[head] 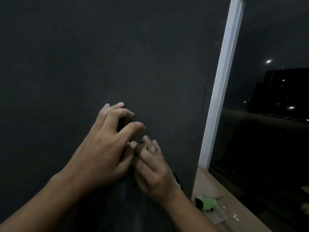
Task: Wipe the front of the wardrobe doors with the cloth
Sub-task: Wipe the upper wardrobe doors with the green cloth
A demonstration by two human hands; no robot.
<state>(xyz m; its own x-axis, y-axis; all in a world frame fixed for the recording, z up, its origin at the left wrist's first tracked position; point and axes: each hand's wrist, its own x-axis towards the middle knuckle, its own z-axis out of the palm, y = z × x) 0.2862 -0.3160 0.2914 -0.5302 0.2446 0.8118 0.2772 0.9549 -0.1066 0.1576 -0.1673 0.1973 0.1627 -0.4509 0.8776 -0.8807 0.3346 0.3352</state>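
The wardrobe door (66,72) fills the left and middle of the view: one dark, matt face with no wet streak or clean patch to mark what has been wiped. How much is done cannot be read from it. Judging by where the hands are, the work is on the door's lower middle, and the wide stretch to the left and above may still be to do.

Against the door's lower middle the left hand (107,143) is set with its fingers bent like a claw. There is a dark shape under them, but I cannot tell whether the hand grips a handle, a fold, or nothing.

Touching it on the right, the right hand (153,168) is blurred and lies splayed and fairly flat, pressing the cloth (144,146) to the door. Only slivers of the cloth's pale green show, between the fingers and by the wrist.

Right of the door's edge runs a white window frame (222,81), and at the door's foot a beige sill (237,213). On the sill, just beside the door, lies a green object with a black end (208,203) — what it is I cannot tell — near a clear flat piece (217,218). Both could be knocked if a stroke runs off that edge. Farther right is dark window glass (267,148).
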